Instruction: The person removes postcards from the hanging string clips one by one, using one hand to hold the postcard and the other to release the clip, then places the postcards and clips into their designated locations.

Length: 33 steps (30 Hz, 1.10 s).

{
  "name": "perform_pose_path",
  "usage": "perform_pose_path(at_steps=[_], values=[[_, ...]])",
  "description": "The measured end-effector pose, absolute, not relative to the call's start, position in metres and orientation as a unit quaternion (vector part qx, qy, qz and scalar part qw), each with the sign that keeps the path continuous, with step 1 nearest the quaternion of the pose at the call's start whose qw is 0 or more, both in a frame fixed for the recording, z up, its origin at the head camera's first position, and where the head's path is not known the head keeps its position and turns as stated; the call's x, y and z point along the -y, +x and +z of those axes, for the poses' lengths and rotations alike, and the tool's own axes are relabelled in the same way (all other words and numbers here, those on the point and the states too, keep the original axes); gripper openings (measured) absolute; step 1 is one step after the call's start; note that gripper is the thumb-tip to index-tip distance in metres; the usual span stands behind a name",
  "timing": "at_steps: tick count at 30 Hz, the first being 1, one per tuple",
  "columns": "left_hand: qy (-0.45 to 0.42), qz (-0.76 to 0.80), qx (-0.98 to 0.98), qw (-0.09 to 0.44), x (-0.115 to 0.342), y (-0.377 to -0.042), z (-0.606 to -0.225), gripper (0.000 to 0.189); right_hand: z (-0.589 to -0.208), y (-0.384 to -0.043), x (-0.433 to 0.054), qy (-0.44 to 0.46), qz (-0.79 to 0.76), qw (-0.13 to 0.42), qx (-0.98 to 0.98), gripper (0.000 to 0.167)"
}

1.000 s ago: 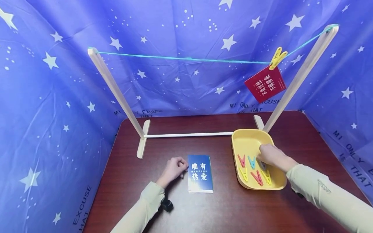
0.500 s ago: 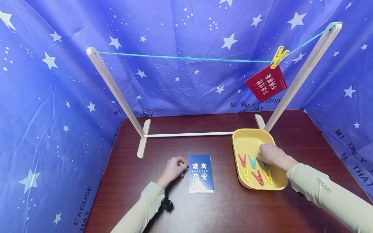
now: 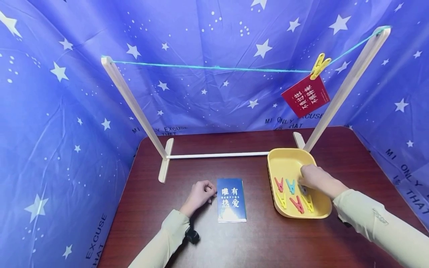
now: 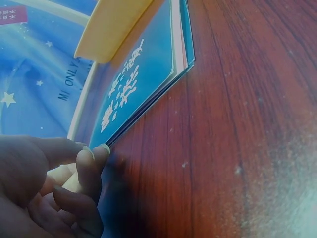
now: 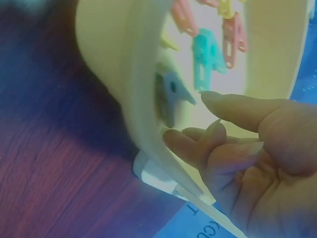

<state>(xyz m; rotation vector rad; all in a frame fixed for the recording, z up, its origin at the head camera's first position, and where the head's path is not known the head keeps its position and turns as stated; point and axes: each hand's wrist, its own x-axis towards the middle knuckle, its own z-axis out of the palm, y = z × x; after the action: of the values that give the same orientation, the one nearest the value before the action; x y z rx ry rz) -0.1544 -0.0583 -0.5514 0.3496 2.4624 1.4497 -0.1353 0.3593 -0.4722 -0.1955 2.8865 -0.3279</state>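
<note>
My right hand (image 3: 318, 180) reaches into the yellow basket (image 3: 285, 159). In the right wrist view its thumb and fingers are apart, with a grey-blue clothespin (image 5: 172, 93) just beyond the fingertips, near the basket wall. Red, blue and yellow clothespins lie in the basket too, among them a light blue clothespin (image 3: 290, 187). On the table, my left hand (image 3: 201, 194) rests with loosely curled fingers. Its fingertips are right at the left edge of a small stack of cards, topped by a blue card (image 3: 231, 213) with white lettering.
Behind stands a wooden frame (image 3: 132, 100) with a turquoise string (image 3: 201, 67) across it. A yellow clothespin (image 3: 320, 66) holds a tilted red card (image 3: 305, 96) on the string near the right post. A white rod (image 3: 218, 155) joins the frame's feet. Blue star-printed cloth surrounds the table.
My right hand has shifted very slightly to the right within the basket. The left hand and the card stack stay in place.
</note>
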Motion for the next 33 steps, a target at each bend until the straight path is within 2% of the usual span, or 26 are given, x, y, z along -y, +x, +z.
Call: perform_pose_path(at_steps=[5,10,18,24,33], values=[[0.113,0.494,-0.856,0.101,0.057,-0.156,-0.546,0.015,-0.466,-0.132,-0.361,-0.065,-0.134,0.099,-0.984,0.029],[0.093,0.527,-0.840,0.086,0.052,-0.158,-0.537,0.012,-0.464,-0.130,-0.362,-0.067,-0.128,0.079,-0.986,0.026],[0.122,0.558,-0.818,0.066,0.037,-0.163,-0.524,0.016,-0.452,-0.128,-0.358,-0.132,-0.139,0.038,-0.981,0.022],[0.171,0.490,-0.855,-0.004,0.009,-0.174,-0.499,0.018,-0.430,-0.126,-0.359,-0.190,-0.103,0.011,-0.976,0.023],[0.207,0.498,-0.841,-0.031,-0.031,-0.194,-0.454,0.022,-0.385,-0.133,-0.358,-0.251,-0.076,-0.001,-0.965,0.022]])
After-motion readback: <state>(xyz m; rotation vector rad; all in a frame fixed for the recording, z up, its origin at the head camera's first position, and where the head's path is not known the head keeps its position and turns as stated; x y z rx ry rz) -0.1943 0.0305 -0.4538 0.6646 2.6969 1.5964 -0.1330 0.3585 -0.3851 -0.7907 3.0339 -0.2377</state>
